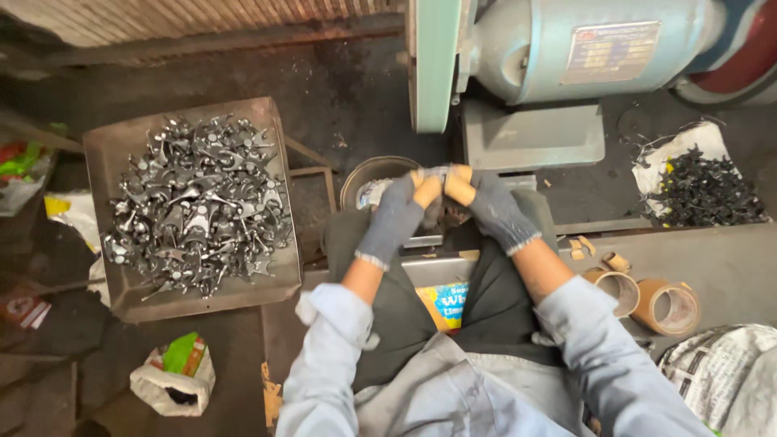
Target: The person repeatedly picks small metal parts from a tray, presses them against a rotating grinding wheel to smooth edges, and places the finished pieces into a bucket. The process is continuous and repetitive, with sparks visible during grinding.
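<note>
A rectangular grey nameplate [611, 51] sits on the machine at one o'clock, a blue-and-yellow packet [444, 303] (partly hidden) near centre.

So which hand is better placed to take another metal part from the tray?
Probably the left hand. The tray of metal parts lies on its side. The right hand would have to cross over. Both hands are together now, on a small piece I cannot identify.

The scene was dim, with dark floor and corners. Overhead light glinted off the metal parts [194, 206] and grinder [583, 48]. Focus was fairly sharp; the edges bowed slightly outward.
</note>
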Motion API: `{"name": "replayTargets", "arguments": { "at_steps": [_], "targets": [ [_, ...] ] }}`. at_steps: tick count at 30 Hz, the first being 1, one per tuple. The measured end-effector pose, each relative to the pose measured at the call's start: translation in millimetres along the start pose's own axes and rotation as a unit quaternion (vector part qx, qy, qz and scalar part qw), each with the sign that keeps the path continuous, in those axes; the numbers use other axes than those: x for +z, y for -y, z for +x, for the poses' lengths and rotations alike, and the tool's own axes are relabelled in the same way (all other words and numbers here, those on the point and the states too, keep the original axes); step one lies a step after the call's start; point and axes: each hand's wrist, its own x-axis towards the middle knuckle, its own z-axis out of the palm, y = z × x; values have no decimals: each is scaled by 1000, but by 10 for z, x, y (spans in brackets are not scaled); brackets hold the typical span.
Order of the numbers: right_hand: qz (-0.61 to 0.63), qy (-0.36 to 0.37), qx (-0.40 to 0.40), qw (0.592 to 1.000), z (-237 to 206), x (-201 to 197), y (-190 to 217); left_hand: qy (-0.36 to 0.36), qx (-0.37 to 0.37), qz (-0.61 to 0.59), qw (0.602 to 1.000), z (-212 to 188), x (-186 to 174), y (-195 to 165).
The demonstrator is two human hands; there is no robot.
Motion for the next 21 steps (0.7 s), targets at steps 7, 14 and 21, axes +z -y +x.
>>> {"name": "replayTargets", "arguments": {
  "at_steps": [7,14,21],
  "targets": [
    [4,-141,27,990,890,-15,-270,-126,123,-39,984,828,86,233],
    [-64,-189,16,980,880,-214,-443,-187,129,-53,972,1055,441,610],
    [-252,-211,20,944,653,-137,-206,-116,118,188,968,821,69,105]
  ]
}}
